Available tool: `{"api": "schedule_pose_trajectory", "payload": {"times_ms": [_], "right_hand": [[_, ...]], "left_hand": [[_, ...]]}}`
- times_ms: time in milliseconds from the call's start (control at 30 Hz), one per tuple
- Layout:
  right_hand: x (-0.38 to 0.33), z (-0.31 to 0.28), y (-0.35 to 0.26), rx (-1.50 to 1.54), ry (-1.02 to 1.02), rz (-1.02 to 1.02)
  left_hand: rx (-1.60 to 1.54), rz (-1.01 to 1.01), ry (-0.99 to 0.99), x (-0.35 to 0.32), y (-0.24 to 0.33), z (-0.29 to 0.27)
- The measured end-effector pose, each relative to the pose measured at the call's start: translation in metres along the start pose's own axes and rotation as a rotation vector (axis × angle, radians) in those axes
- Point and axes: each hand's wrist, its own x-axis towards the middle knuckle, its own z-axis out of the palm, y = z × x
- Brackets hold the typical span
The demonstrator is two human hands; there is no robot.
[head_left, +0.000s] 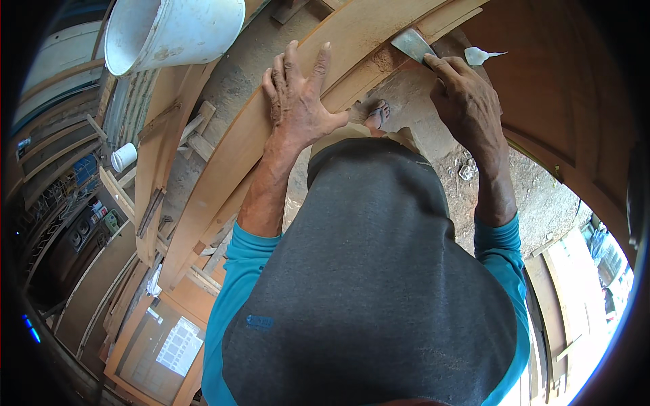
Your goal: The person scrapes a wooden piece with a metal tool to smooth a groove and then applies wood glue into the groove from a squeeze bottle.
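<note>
My left hand point(298, 108) lies with its fingers spread on a long wooden board point(237, 135) that runs diagonally in front of me. In my right hand point(467, 98) a putty knife point(413, 44) is gripped by its handle, which the fingers mostly cover. The knife's wide metal blade points up and left, over a narrower wooden strip alongside the board. Left of the blade's lower edge, brown paste or dust point(383, 59) covers part of that strip. Just past my right fingers is a small white plastic piece point(477, 55) with a thin pointed tip.
A large white bucket point(196, 34) stands at the upper left, and a small white tub point(124, 157) sits lower. A brown wooden panel point(555, 81) rises on the right. Wood scraps and a framed panel with a paper sheet point(179, 346) are at the lower left.
</note>
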Motion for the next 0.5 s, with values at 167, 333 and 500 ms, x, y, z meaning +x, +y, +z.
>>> {"api": "schedule_pose_trajectory", "payload": {"times_ms": [167, 333, 500], "right_hand": [[-0.007, 0.001, 0.000, 0.070, -0.009, 0.027], [-0.019, 0.018, 0.023, 0.141, 0.103, -0.009], [-0.021, 0.043, 0.046, 0.157, 0.159, 0.020]], "left_hand": [[0.006, -0.004, 0.001, 0.000, 0.000, 0.000], [0.068, -0.008, -0.025, -0.001, -0.002, 0.002], [0.013, -0.002, 0.005, 0.001, 0.000, 0.000]]}}
